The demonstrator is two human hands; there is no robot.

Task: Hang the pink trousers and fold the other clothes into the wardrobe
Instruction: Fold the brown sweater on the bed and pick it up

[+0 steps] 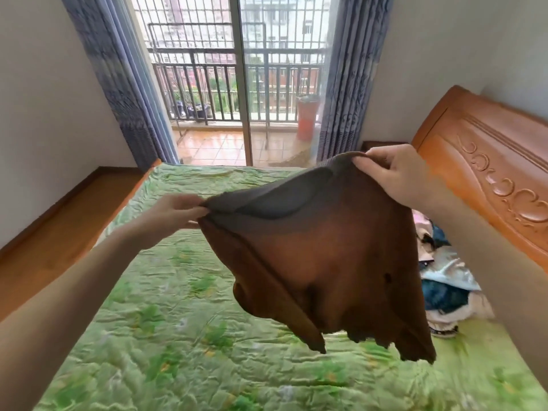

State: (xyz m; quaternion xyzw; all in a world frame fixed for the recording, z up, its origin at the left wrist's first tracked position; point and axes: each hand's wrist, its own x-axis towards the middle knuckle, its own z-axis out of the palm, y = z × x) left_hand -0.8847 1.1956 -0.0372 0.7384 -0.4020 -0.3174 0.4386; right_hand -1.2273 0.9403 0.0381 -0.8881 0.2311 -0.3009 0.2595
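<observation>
**A:** Both hands are clamped on the brown garment [320, 262]: its top edge is pinched by the left hand [175, 213] at one corner and by the right hand [397, 173] at the other, fingers and thumb curled over the cloth.

**B:** And where is the garment held?

**A:** It is kept in the air above the bed [133, 336], spread between the two grips, with the lower part hanging free and not touching the green quilt.

**B:** How is it judged to handle?

**A:** Soft and light, it seems; it sags and folds between the grips, and no stiffness is shown. The two top corners are judged the best places to be taken, as the cloth is kept open that way. A slack pinch could let a corner slip.

**B:** What else is to be noted?

**A:** To the right of the garment, a heap of other clothes [444, 280] is lying on the bed against the carved wooden headboard [489, 185]; something pale pink is glimpsed in it, though whether that is the trousers cannot be told. The quilt below the garment is left free for folding. Beyond the garment, a glass balcony door [240, 84] between blue curtains [118, 84] is seen. No wardrobe is in view.
</observation>
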